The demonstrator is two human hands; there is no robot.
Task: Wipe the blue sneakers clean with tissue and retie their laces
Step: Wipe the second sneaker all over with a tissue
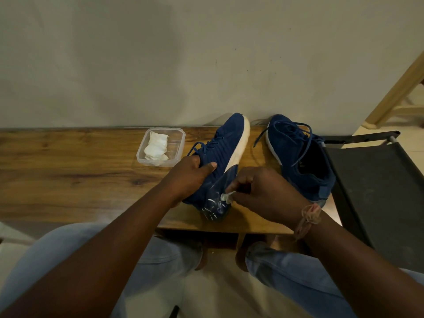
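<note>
- Left hand (191, 173) had its grip clamped on the left blue sneaker (221, 154): thumb lay across the upper, fingers curled out of sight round the far side near the laces.
- That sneaker was tipped on its side on the wooden counter (68, 171), white sole (238, 143) facing right, toe toward the wall (206, 53), heel toward the person.
- Heel area showed white streaks on a glossy blue panel.
- Right hand (259, 191) had its grip pinched together on a small wad of white tissue (227, 196), tissue touching the heel panel of the held sneaker.
- Pinkish thread band (308, 216) tied on the right wrist.
- Second blue sneaker (298, 154) stood upright on the counter just right of the first, apart from both hands, laces (298, 134) loose and trailing over the counter.
- Clear plastic container (161, 146) sat on the counter left of the held sneaker, near the wall, crumpled white tissues (156, 148) inside.
- Dark chair (378, 191) stood off the counter's right end.
- Person's knees in light blue jeans (68, 260) showed below the counter edge.
</note>
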